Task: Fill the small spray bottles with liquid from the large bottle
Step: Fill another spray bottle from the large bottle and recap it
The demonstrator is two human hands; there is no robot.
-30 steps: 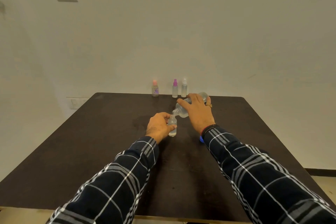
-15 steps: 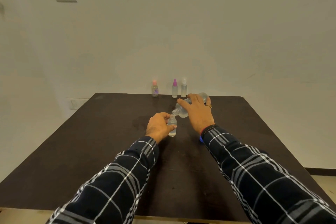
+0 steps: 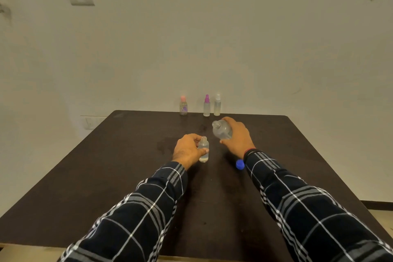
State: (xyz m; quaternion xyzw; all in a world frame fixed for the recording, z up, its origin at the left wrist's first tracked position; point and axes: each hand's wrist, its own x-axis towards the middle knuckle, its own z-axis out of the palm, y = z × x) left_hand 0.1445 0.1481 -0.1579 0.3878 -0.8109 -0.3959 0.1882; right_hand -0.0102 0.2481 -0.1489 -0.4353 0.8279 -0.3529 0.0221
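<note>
A small clear spray bottle (image 3: 203, 148) without its cap stands on the dark table (image 3: 119, 176), with liquid in it. My left hand (image 3: 188, 151) grips it from the left. My right hand (image 3: 238, 136) holds the large clear bottle (image 3: 221, 129), open-necked, lifted and tipped up to the right of the small one, its mouth apart from it. A blue cap (image 3: 240, 164) lies on the table just under my right wrist.
Three capped spray bottles stand at the table's far edge against the wall: one with a pink top (image 3: 183, 106), one with a magenta top (image 3: 206, 105), one with a white top (image 3: 217, 105). A damp patch (image 3: 168, 144) marks the table left of my left hand.
The large bottle was tipped with its mouth over the small bottle's neck; now my right hand has raised and righted it, away to the right. My left hand stays on the small bottle.
</note>
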